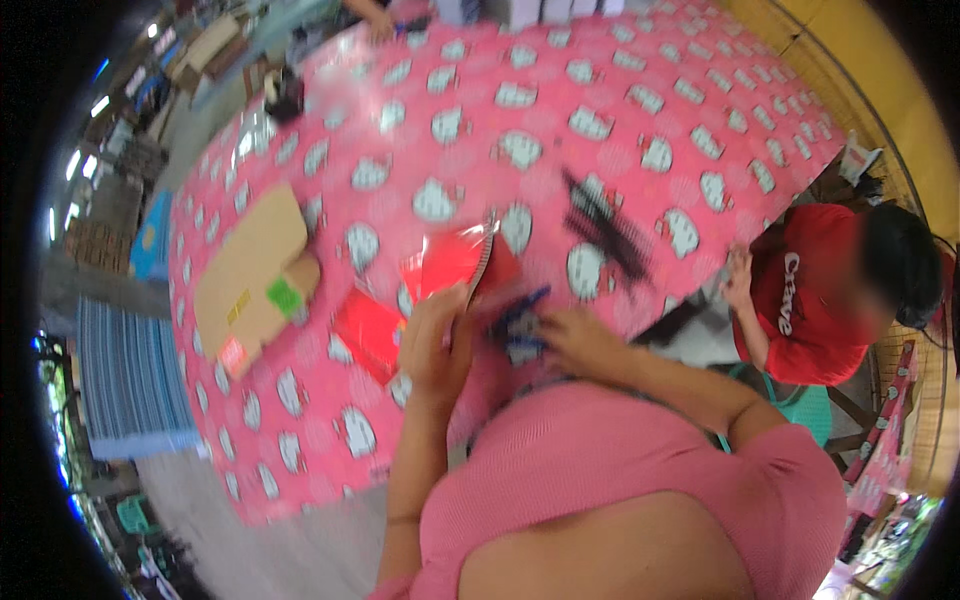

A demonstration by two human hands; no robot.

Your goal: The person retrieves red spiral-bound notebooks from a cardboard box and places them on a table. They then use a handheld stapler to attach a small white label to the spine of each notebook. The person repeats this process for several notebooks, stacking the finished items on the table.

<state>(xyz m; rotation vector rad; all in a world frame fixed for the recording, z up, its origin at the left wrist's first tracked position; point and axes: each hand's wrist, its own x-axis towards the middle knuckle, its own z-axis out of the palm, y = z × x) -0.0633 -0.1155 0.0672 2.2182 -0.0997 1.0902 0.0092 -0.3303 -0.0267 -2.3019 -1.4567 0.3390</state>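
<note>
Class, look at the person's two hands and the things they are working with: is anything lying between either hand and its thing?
Nothing visible does. The left hand already touches the red spiral-bound notebook, and the right hand rests against the blue pens on the pink patterned tablecloth.

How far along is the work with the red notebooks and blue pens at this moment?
Apparently early. Done: one flat red packet lies on the pink tablecloth beside a cardboard box. In hand: the left hand holds a red spiral notebook upright, while the right hand rests on blue pens. Left: a blurred pile of dark pens lies untouched.
</note>
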